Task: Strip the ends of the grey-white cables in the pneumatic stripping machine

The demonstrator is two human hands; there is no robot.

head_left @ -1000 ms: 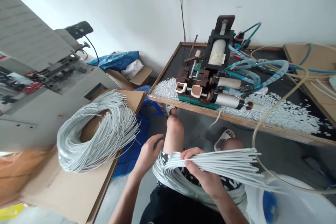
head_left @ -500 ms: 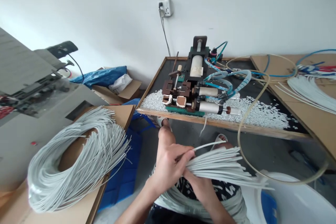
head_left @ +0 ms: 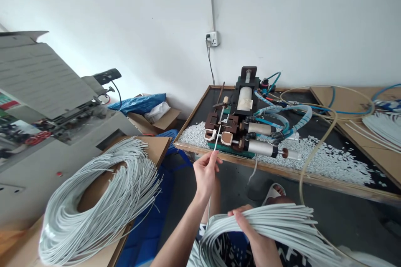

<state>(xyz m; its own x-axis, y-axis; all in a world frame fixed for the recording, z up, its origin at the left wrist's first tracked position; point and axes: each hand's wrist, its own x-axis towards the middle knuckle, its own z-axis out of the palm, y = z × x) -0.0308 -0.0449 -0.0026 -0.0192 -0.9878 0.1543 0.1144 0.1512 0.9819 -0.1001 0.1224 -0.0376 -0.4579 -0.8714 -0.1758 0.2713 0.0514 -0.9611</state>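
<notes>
A single white cable [head_left: 215,145] is pinched between the thumb and fingers of my left hand [head_left: 205,172]. Its upper end reaches between the brown jaws of a pneumatic machine [head_left: 232,123] on the bench. Lower right, my right hand [head_left: 250,227] is wrapped round a thick bundle of white cables [head_left: 282,219], whose loose ends fan out to the right. The rest of this bundle curves over my lap, and the single cable runs down towards it. On the left, a coil of similar white cables [head_left: 59,212] lies apart from both hands.
White cut pieces [head_left: 332,164] litter the wood-edged bench [head_left: 194,149]. A looping clear hose [head_left: 316,150] hangs over its front edge. A grey machine [head_left: 46,75] stands left, above the cardboard [head_left: 156,150]. More cables [head_left: 382,127] lie at far right; an outlet [head_left: 213,39] is on the wall.
My left hand has moved up and away from the bundle, bringing one cable to the machine's jaws. My right hand still grips the bundle, now lower and to the right. The view has shifted.
</notes>
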